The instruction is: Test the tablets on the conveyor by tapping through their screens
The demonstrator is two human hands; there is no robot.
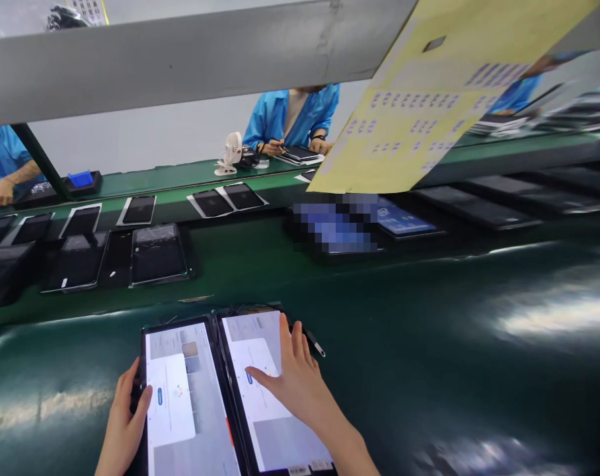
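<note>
Tablets [188, 403] sit on a green belt [429, 350], left hand [124, 423] gripping 1, right hand [293, 380] spread open on another.

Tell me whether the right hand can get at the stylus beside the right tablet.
Likely yes. The right hand lies spread on the right tablet, and the stylus lies on the green mat just beyond that hand, with nothing visible between them.
</note>
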